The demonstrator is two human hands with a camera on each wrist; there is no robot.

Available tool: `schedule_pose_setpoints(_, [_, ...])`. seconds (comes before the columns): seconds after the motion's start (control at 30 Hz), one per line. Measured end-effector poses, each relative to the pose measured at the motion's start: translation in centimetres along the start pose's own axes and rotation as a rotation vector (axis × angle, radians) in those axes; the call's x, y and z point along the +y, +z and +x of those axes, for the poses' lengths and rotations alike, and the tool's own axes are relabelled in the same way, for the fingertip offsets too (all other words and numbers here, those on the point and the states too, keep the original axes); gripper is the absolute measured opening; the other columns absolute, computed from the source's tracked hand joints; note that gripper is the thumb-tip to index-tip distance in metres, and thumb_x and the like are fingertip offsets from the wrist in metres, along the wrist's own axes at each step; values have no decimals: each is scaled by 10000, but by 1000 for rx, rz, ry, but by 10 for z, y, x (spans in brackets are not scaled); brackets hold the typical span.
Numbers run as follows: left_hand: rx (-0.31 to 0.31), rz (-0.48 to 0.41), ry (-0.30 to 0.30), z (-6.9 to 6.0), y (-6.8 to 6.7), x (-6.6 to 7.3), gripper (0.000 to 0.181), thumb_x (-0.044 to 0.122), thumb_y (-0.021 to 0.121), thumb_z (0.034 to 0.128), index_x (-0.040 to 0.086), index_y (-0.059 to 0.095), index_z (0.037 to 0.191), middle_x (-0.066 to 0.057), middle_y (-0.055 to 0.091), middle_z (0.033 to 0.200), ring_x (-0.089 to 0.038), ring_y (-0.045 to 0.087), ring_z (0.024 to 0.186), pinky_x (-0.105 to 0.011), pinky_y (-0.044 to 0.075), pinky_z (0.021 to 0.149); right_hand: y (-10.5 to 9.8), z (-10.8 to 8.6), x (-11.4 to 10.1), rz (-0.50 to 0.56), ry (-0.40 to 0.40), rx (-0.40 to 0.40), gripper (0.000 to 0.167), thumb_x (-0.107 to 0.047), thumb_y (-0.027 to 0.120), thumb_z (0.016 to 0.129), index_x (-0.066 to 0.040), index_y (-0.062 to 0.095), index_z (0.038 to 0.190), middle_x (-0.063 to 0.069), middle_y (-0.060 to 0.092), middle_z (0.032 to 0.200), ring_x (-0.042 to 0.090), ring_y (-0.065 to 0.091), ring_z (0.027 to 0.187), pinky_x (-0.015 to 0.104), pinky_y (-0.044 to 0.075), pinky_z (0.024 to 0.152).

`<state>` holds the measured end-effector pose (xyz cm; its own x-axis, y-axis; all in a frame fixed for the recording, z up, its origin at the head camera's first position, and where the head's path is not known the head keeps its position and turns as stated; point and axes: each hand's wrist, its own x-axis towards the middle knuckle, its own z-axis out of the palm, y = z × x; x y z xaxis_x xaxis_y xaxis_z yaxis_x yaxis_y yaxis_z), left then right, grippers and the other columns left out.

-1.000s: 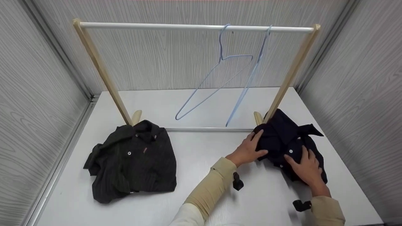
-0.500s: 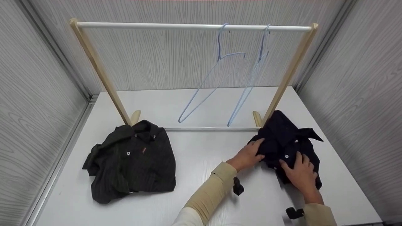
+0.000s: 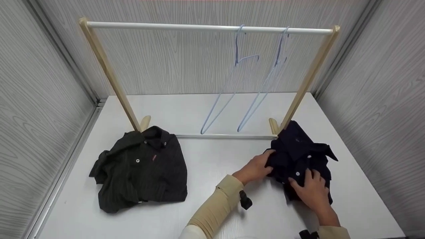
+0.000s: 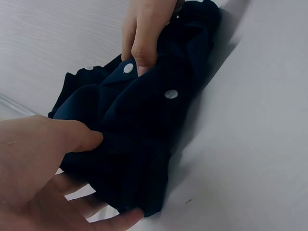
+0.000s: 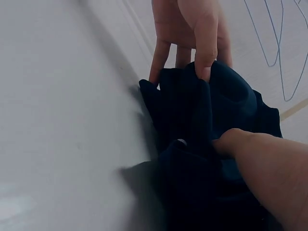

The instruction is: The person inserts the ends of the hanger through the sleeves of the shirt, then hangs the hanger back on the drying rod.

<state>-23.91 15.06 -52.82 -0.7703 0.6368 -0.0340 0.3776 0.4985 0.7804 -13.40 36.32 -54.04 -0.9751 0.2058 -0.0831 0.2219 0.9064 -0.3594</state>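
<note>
A crumpled navy button-up shirt (image 3: 295, 142) with white buttons lies at the right of the table, beside the foot of the rack. My left hand (image 3: 255, 170) grips its left edge; in the left wrist view the thumb of that hand (image 4: 43, 163) lies on top of the cloth and the fingers reach beneath. On the shirt front, below a button, my right hand (image 3: 312, 192) pinches the fabric. Seen from the right wrist, the right thumb presses into a fold, and the left hand (image 5: 187, 24) holds the far end. Some fingertips are hidden by cloth.
Behind stands a garment rack with a white top bar (image 3: 166, 26) and wooden posts (image 3: 310, 76). Two blue wire hangers, a left hanger (image 3: 236, 49) and a right hanger (image 3: 279, 49), hang from it. A dark charcoal-green shirt (image 3: 149, 179) lies at the left. Panel walls enclose the table.
Both hands have drawn the navy shirt slightly toward the front and left, and its front is more bunched. The hangers have swung on the bar. The dark green shirt stays put.
</note>
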Motion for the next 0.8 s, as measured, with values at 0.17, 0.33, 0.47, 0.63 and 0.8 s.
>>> schedule_pose_setpoints(0.17, [6,-18,-21,-9,-5,-5,628,140,592,951,216,338,1520,-41,502,1488,-109,477,1337,-271,385,1104,4,-6,-9,-16,-59,33,947,-634,511,935,144,320,1442,402,287,1433,626,328,1274,778,331,912])
schedule_pose_setpoints(0.33, [24,-29,-30,-16,-8,-8,632,132,590,943,230,346,1517,-49,524,1467,-113,503,1298,-282,401,1081,6,-12,-19,-42,-105,51,897,-611,533,935,150,387,1386,394,330,1384,628,378,1230,764,371,878])
schedule_pose_setpoints(0.47, [39,-24,-30,-21,-10,-8,628,110,589,943,231,356,1514,-56,547,1445,-114,524,1271,-282,421,1054,9,-16,-27,-59,-129,49,880,-614,542,929,144,424,1360,388,339,1377,619,393,1223,758,383,869])
schedule_pose_setpoints(0.63, [61,4,-6,-29,-14,-11,613,78,583,935,212,381,1499,-83,582,1403,-124,559,1212,-282,441,1025,14,-20,-38,-71,-153,42,853,-590,571,922,135,452,1356,382,344,1378,605,396,1231,751,385,874])
schedule_pose_setpoints(0.8, [86,17,16,-40,-20,-21,607,54,578,921,179,397,1487,-109,595,1384,-161,573,1222,-302,446,1032,21,-23,-47,-81,-183,46,807,-546,616,910,119,481,1347,378,354,1375,600,405,1222,752,383,869])
